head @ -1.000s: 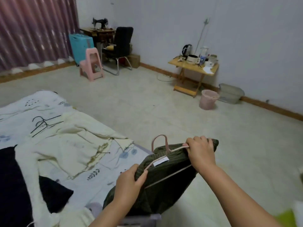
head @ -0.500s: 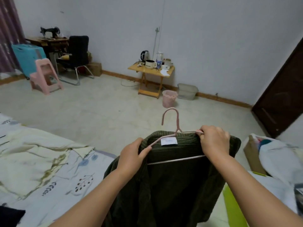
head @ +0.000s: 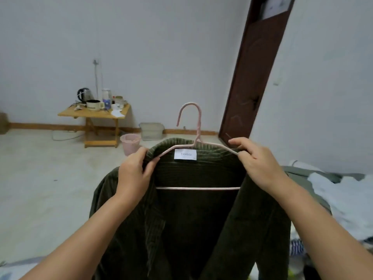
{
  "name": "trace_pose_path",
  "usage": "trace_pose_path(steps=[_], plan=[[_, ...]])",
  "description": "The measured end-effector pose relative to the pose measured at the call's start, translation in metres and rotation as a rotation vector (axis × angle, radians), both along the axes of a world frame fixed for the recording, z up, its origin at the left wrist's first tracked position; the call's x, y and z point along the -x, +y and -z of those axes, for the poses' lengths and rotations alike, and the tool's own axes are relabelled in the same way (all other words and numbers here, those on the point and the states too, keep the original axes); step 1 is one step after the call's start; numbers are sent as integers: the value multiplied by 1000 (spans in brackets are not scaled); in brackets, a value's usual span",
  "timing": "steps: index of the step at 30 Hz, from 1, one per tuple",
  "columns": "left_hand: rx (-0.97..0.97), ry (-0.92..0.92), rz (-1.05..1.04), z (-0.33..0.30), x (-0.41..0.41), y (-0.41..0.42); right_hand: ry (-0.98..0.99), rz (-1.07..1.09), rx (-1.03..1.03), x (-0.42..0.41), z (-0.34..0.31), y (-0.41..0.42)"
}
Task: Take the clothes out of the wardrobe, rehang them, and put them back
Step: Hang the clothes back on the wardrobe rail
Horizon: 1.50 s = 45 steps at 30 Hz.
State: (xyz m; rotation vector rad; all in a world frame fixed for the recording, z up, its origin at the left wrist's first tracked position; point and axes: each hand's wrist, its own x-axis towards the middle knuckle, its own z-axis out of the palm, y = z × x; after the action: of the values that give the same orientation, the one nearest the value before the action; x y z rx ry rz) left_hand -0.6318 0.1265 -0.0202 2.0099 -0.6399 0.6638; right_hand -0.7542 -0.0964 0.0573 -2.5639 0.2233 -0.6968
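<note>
Across the lower middle of the head view hangs the dark green corduroy jacket, draped on a pink wire hanger whose hook stands upright at frame centre. The left hand pinches the collar and the hanger's shoulder wire at centre left, fingers curled round cloth and wire together. The right hand grips the opposite shoulder of the hanger at centre right, thumb and fingers closed on wire and fabric. A white label shows inside the collar, just under the hook's stem, and the hanger's lower bar crosses the open front of the jacket between the two wrists.

A second ago the jacket was bunched low over the bed's edge with the hook barely clear; now it is raised and spread square on the hanger, and the view has swung from the bed toward the wall and the dark brown door at upper right. That suggests the rehanging of this garment is about finished and the carry back to the wardrobe comes next; no wardrobe is in frame.

At middle left a small wooden counter carries a kettle and cups, with a pink bin beside it. Pale cloth, possibly more clothes, lies at the right edge.
</note>
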Motion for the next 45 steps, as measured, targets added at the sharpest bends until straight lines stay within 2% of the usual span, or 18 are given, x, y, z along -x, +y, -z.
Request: trace_pose_path(steps=[2, 8, 11, 16, 20, 27, 32, 38, 41, 45], plan=[[9, -81, 68, -19, 3, -6, -30, 35, -58, 33, -15, 0], [44, -179, 283, -49, 35, -13, 62, 299, 108, 122, -28, 10], [48, -162, 378, -54, 56, -14, 58, 393, 89, 168, -29, 28], [39, -144, 593, -61, 101, -25, -46, 566, 168, 236, -32, 65], [29, -114, 745, -67, 154, -38, -33, 686, 178, 293, -34, 84], [4, -162, 990, -76, 276, -68, -118, 1074, 245, 426, -34, 121], [-144, -243, 1154, -81, 380, -77, -175, 1280, 264, 547, -30, 158], [-316, -217, 1422, -85, 518, -79, -190, 1392, 283, 682, -24, 208], [-305, -306, 1473, -77, 583, -85, -159, 1412, 234, 737, -24, 228], [-214, -280, 1531, -68, 658, -92, -51, 1409, 133, 801, -36, 251]])
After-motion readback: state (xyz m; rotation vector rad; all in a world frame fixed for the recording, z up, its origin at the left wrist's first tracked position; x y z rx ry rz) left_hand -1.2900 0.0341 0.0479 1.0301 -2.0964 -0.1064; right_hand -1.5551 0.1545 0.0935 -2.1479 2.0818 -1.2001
